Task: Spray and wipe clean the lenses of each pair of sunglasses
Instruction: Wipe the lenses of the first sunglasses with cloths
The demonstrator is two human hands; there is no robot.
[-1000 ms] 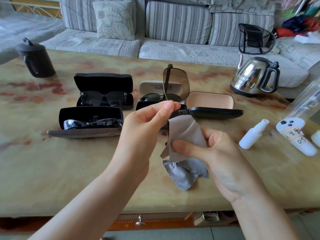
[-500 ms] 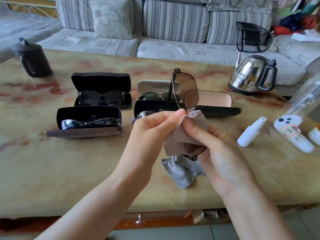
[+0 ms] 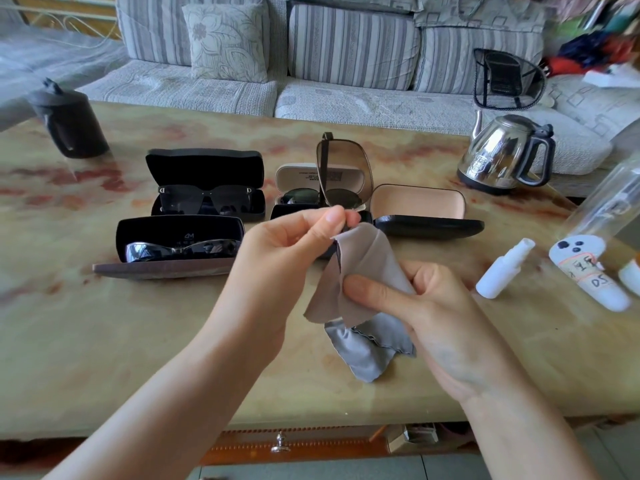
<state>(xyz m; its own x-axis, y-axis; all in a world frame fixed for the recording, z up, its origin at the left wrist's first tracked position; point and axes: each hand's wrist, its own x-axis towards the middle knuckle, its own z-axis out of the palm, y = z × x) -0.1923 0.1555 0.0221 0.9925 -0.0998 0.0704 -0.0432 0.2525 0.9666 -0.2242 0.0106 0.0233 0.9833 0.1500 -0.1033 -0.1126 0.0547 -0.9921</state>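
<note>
The left hand [image 3: 294, 247] pinches the sunglasses [image 3: 343, 168], probably light and fragile, by the frame; the right hand [image 3: 433, 306] clutches the soft cloth [image 3: 363, 261] just below them.

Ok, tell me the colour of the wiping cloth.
The wiping cloth is plain grey, clearest in the head view.

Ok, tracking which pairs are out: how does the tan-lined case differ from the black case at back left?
The tan-lined case shows no glasses; the black case holds dark sunglasses. The tan-lined case's lining is pale peach, the black case's is black. Both stand open on the table.
</note>
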